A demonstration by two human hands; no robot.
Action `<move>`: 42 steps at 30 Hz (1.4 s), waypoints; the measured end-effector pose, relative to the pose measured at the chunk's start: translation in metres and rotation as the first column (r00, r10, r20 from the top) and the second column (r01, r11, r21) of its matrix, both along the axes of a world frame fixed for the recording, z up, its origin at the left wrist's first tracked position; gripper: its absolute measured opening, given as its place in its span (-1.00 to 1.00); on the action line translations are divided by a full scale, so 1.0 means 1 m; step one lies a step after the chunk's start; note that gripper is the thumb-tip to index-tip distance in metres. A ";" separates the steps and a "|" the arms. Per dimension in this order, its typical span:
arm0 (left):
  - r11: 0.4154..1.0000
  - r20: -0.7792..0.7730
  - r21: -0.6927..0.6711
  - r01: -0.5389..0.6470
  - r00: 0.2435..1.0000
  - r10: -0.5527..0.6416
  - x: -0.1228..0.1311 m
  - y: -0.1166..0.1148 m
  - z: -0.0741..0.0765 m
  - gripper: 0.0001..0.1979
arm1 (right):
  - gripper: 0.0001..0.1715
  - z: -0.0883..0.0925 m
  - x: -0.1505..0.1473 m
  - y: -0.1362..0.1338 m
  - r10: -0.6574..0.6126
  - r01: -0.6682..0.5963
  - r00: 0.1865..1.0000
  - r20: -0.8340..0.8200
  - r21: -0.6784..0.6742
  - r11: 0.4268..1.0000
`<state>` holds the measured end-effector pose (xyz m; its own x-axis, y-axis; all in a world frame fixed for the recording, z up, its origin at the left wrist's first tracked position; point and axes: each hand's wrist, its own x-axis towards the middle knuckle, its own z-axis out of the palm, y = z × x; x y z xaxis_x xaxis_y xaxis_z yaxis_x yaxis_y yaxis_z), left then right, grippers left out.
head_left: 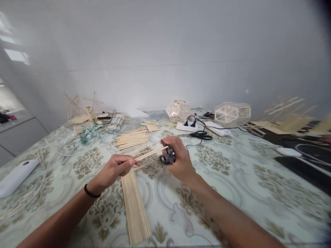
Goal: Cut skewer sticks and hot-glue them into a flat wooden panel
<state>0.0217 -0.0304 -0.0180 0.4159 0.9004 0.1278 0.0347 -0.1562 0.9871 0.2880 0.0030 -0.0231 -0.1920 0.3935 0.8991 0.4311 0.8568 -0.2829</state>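
Pinched between the thumb and fingers of my left hand (122,167) are a few thin bamboo sticks (152,152), pointing to the right. Their far end meets a dark hand tool (168,155), which my right hand (179,156) grips. The tool is partly covered by my fingers and its exact kind is unclear. Below my left hand, long bamboo strips (136,210) lie side by side as a flat bundle. Beyond it, a pile of loose bamboo sticks (131,138) is spread on the patterned tablecloth (165,220).
Stick-framed polyhedra (178,110) stand at the back, near a white power strip (186,127) with black cables (201,135). Green-and-clear plastic pieces (89,134) lie left of the sticks. A white device (19,177) is far left, and a dark panel (305,172) far right.
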 end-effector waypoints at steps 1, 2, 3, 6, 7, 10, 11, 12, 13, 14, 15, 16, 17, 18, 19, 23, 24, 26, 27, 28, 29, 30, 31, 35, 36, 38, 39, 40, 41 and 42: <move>1.000 -0.011 0.003 0.009 1.000 -0.009 0.000 0.000 0.000 -0.49 | -0.42 0.000 0.000 0.000 0.008 -0.008 1.000 0.001 0.007 1.000; 1.000 -0.019 0.007 0.020 1.000 -0.020 0.000 0.000 -0.001 -0.50 | -0.41 0.001 -0.001 -0.001 0.015 -0.015 1.000 -0.003 0.013 1.000; 0.999 -0.026 0.010 0.033 0.999 -0.033 0.001 0.000 0.000 -0.51 | -0.41 0.001 -0.001 -0.001 0.021 -0.021 1.000 -0.008 0.020 1.000; 0.997 -0.036 0.010 0.073 0.997 -0.073 0.003 -0.001 0.001 -0.52 | -0.42 0.001 -0.002 -0.001 0.027 -0.027 1.000 -0.013 0.046 0.999; 0.997 -0.037 0.008 0.082 0.996 -0.082 0.004 -0.002 0.002 -0.52 | -0.42 0.001 -0.002 -0.001 0.027 -0.026 1.000 -0.012 0.054 0.998; 0.996 -0.033 0.006 0.087 0.996 -0.087 0.005 -0.003 0.002 -0.51 | -0.44 0.002 -0.002 -0.002 0.026 -0.025 1.000 -0.006 0.062 0.998; 0.996 -0.033 0.006 0.085 0.996 -0.084 0.005 -0.003 0.002 -0.50 | -0.45 0.002 -0.002 -0.002 0.024 -0.024 1.000 -0.004 0.063 0.998; 0.997 -0.035 0.006 0.082 0.996 -0.082 0.005 -0.002 0.002 -0.50 | -0.46 0.002 -0.002 -0.002 0.022 -0.022 1.000 -0.001 0.064 0.998; 0.997 -0.036 0.007 0.079 0.996 -0.079 0.005 -0.002 0.001 -0.49 | -0.46 0.003 -0.002 -0.002 0.018 -0.019 1.000 0.002 0.065 0.998; 0.997 -0.038 0.005 0.077 0.996 -0.077 0.005 -0.002 0.001 -0.48 | -0.47 0.003 -0.002 -0.003 0.015 -0.016 1.000 0.004 0.064 0.998; 0.997 -0.038 0.002 0.074 0.997 -0.074 0.005 -0.002 0.001 -0.48 | -0.48 0.003 -0.001 -0.003 0.013 -0.013 1.000 0.004 0.063 0.998; 0.997 -0.036 -0.003 0.071 0.997 -0.071 0.005 -0.002 0.001 -0.48 | -0.48 0.003 -0.001 -0.003 0.011 -0.011 1.000 0.005 0.062 0.998; 0.998 -0.031 -0.005 0.070 0.997 -0.070 0.005 -0.002 0.001 -0.48 | -0.49 0.003 -0.001 -0.003 0.008 -0.009 1.000 0.004 0.062 0.998; 0.998 -0.026 -0.007 0.069 0.997 -0.069 0.005 -0.002 0.001 -0.49 | -0.49 0.003 -0.001 -0.003 0.006 -0.006 1.000 0.001 0.061 0.998; 0.998 -0.024 -0.008 0.069 0.997 -0.070 0.005 -0.002 0.001 -0.49 | -0.49 0.004 -0.001 -0.003 0.003 -0.003 1.000 -0.001 0.063 0.998; 0.998 -0.023 -0.018 0.067 0.997 -0.067 0.006 -0.003 0.002 -0.48 | -0.50 0.005 -0.002 -0.003 -0.002 0.002 1.000 0.002 0.083 0.997; 0.998 -0.019 -0.021 0.065 0.998 -0.065 0.006 -0.003 0.002 -0.48 | -0.50 0.005 -0.001 -0.003 -0.001 0.001 1.000 0.005 0.089 0.996; 0.998 -0.012 -0.021 0.062 0.998 -0.063 0.006 -0.003 0.002 -0.48 | -0.51 0.005 -0.001 -0.004 0.001 -0.002 1.000 0.010 0.091 0.996; 0.998 -0.011 -0.019 0.063 0.998 -0.063 0.006 -0.003 0.002 -0.48 | -0.51 0.005 -0.001 -0.004 0.003 -0.004 1.000 0.011 0.089 0.996; 0.998 -0.011 -0.017 0.063 0.998 -0.063 0.006 -0.003 0.003 -0.48 | -0.51 0.006 -0.001 -0.004 0.005 -0.006 1.000 0.012 0.089 0.996; 0.998 -0.013 -0.015 0.064 0.998 -0.064 0.006 -0.003 0.003 -0.48 | -0.52 0.006 -0.001 -0.004 0.007 -0.009 1.000 0.014 0.088 0.996; 0.998 -0.015 -0.012 0.065 0.998 -0.066 0.005 -0.003 0.003 -0.47 | -0.53 0.006 -0.001 -0.004 0.009 -0.011 1.000 0.016 0.089 0.996; 0.998 -0.019 -0.008 0.068 0.998 -0.068 0.005 -0.003 0.003 -0.47 | -0.53 0.006 -0.001 -0.004 0.011 -0.012 1.000 0.018 0.089 0.996; 0.997 -0.040 0.017 0.073 0.997 -0.072 0.004 -0.004 0.005 -0.49 | -0.56 0.006 -0.001 -0.004 0.010 -0.011 1.000 0.017 0.088 0.996; 0.997 -0.044 0.021 0.071 0.997 -0.070 0.005 -0.004 0.005 -0.49 | -0.56 0.006 -0.001 -0.004 0.006 -0.007 1.000 0.016 0.086 0.996; 0.997 -0.046 0.027 0.067 0.997 -0.066 0.005 -0.004 0.005 -0.50 | -0.57 0.005 -0.001 -0.004 -0.004 0.003 1.000 0.017 0.080 0.997; 0.997 -0.047 0.030 0.065 0.997 -0.063 0.005 -0.004 0.005 -0.50 | -0.56 0.005 -0.001 -0.003 -0.011 0.009 1.000 0.018 0.074 0.997; 0.998 -0.051 0.031 0.062 0.997 -0.060 0.006 -0.004 0.005 -0.50 | -0.57 0.004 0.000 -0.003 -0.018 0.016 1.000 0.021 0.068 0.998; 0.998 -0.055 0.033 0.060 0.997 -0.058 0.006 -0.004 0.004 -0.50 | -0.58 0.003 0.000 -0.002 -0.026 0.024 0.999 0.025 0.059 0.998; 0.998 -0.059 0.033 0.059 0.997 -0.057 0.006 -0.004 0.004 -0.49 | -0.59 0.002 0.000 -0.002 -0.034 0.032 0.999 0.029 0.048 0.998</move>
<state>0.0278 -0.0346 -0.0139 0.4746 0.8701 0.1326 0.0821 -0.1938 0.9776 0.2884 0.0010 -0.0211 -0.2063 0.3567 0.9111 0.4669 0.8542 -0.2287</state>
